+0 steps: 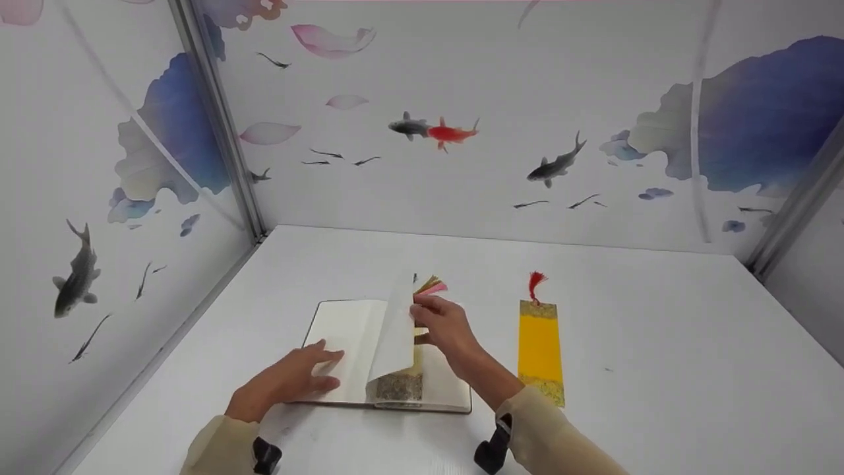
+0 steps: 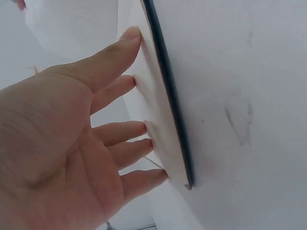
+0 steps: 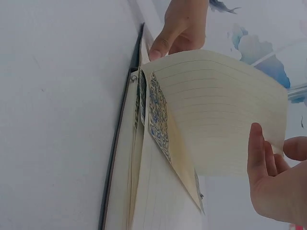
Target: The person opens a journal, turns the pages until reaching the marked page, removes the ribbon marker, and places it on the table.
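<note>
A notebook (image 1: 339, 323) lies open on the white table. My left hand (image 1: 290, 373) rests on its left page, fingers spread; the left wrist view shows the fingertips touching the paper. My right hand (image 1: 452, 330) pinches the free edge of a lined page (image 3: 216, 110) between thumb and fingers and holds it raised. Beneath that page lies a bookmark (image 3: 160, 120) with a patterned end and a yellowish middle, partly hidden. Other patterned edges (image 3: 142, 98) show between the pages lower down. Gold and pink tassels (image 1: 432, 285) stick out past the notebook's top edge.
To the right of the notebook lies a yellow bookmark (image 1: 539, 346) with patterned gold ends and a red tassel (image 1: 537, 284). White panels (image 1: 461, 191) printed with fish and petals enclose the table's back and sides.
</note>
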`<control>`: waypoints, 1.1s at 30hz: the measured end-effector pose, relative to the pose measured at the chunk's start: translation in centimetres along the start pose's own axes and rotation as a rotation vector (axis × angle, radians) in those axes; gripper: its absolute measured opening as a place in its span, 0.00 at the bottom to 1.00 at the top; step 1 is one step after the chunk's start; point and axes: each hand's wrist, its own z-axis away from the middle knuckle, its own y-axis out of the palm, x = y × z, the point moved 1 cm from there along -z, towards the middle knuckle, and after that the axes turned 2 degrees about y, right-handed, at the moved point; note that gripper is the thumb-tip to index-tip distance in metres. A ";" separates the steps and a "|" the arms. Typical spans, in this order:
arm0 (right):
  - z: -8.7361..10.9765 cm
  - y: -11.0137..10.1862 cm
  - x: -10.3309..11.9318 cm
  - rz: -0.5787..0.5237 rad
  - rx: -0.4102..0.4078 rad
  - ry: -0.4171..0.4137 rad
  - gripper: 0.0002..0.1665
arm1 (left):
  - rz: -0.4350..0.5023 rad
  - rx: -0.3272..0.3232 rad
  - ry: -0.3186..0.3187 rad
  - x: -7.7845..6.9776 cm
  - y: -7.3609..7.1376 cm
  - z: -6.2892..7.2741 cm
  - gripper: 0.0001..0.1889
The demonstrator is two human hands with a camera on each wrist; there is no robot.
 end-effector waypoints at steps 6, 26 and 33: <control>0.0 1.1 -0.1 0.146 0.131 -0.144 0.30 | 0.127 -0.203 -0.021 0.7 -0.3 0.7 0.27; 0.3 2.8 -3.3 1.152 0.311 -0.178 0.33 | 0.419 -0.359 -0.078 1.4 -2.1 1.5 0.39; 0.4 3.2 -3.8 1.202 0.391 -0.096 0.36 | 0.360 -0.367 -0.071 1.6 -1.5 1.1 0.41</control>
